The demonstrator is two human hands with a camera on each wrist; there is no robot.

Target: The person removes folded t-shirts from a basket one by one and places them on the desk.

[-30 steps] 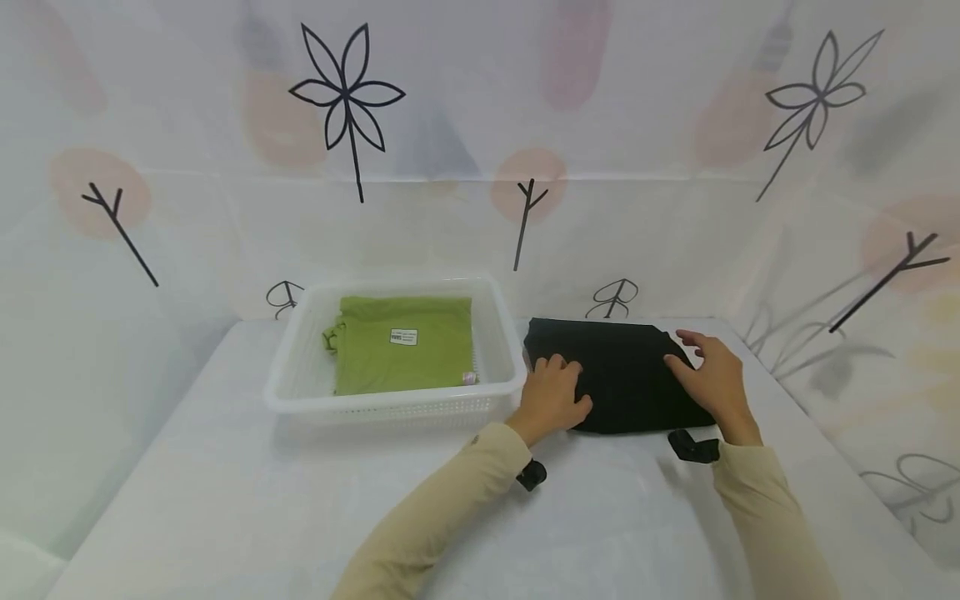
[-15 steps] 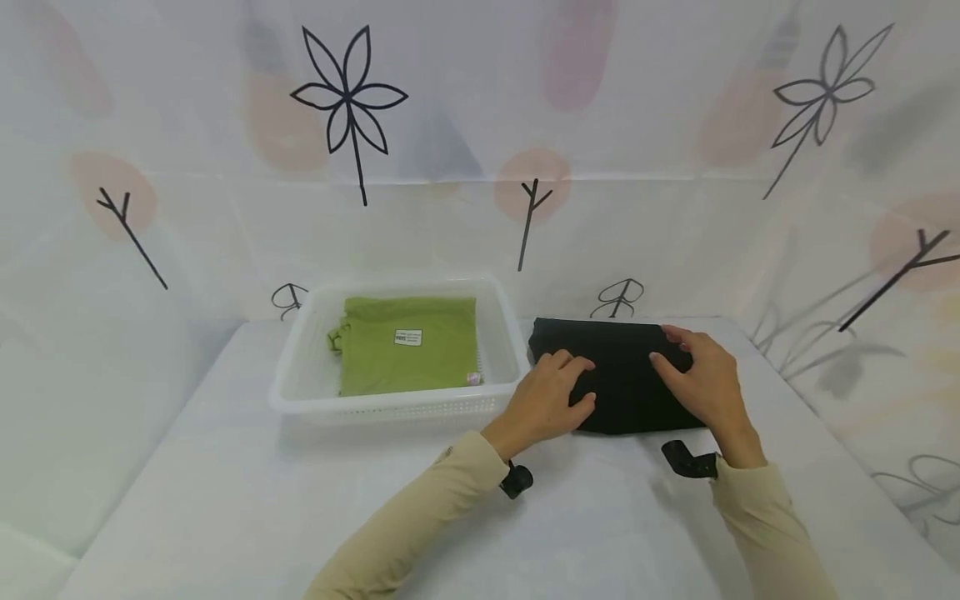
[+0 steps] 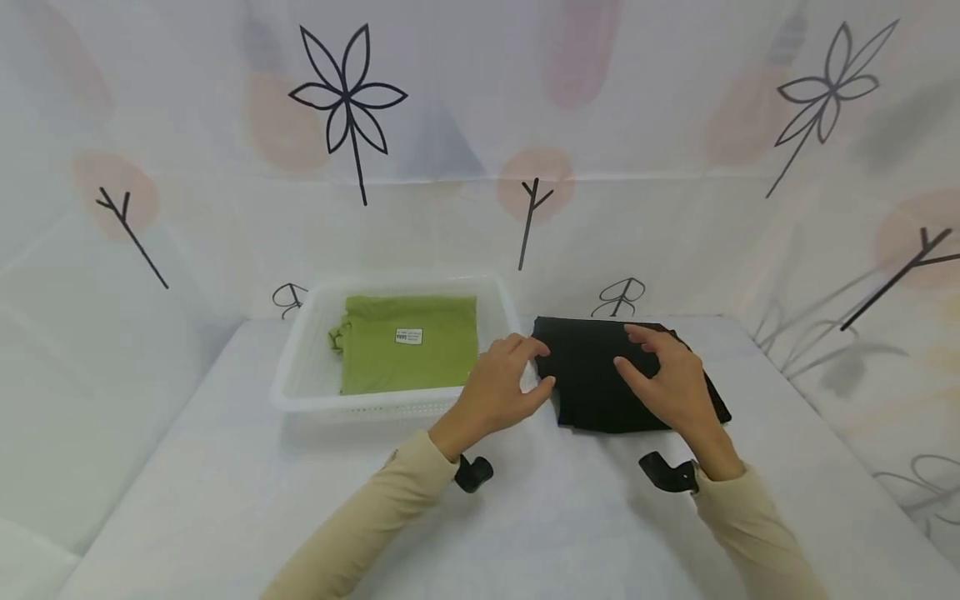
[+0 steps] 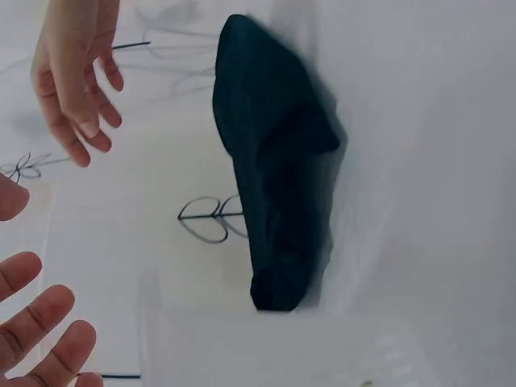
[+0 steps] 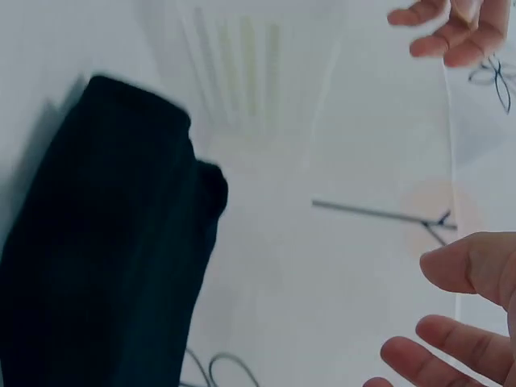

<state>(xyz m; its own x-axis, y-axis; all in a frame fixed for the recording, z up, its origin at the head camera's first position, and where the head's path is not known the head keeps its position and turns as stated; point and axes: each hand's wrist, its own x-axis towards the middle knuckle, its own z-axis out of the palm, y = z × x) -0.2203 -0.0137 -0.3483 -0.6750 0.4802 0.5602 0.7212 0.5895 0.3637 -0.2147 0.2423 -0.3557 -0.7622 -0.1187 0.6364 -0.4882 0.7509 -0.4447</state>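
Note:
A folded black cloth garment (image 3: 592, 392) lies on the white table, right of a white plastic basket (image 3: 300, 392). Above the gap between basket and garment hovers my left hand (image 3: 495, 385), its fingers loosely bent and holding nothing. My right hand (image 3: 670, 385) is over the garment's right part, thumb and fingers spread, also holding nothing. Both wrist views show the dark garment (image 4: 278, 161) (image 5: 105, 242) apart from the hands. A folded green garment (image 3: 408, 358) with a white label lies inside the basket; my left hand covers part of the basket's right side.
A white sheet (image 3: 450, 225) with drawn flowers and twigs hangs behind and beside the table (image 3: 555, 533). Black wrist-worn pieces (image 3: 474, 473) (image 3: 667, 473) stick out at both cuffs. The basket's near rim stands above the tabletop.
Both hands have moved left. My left hand has left the black garment and come to the basket's right side. My right hand has shifted from the garment's right edge inward. The garment stays put.

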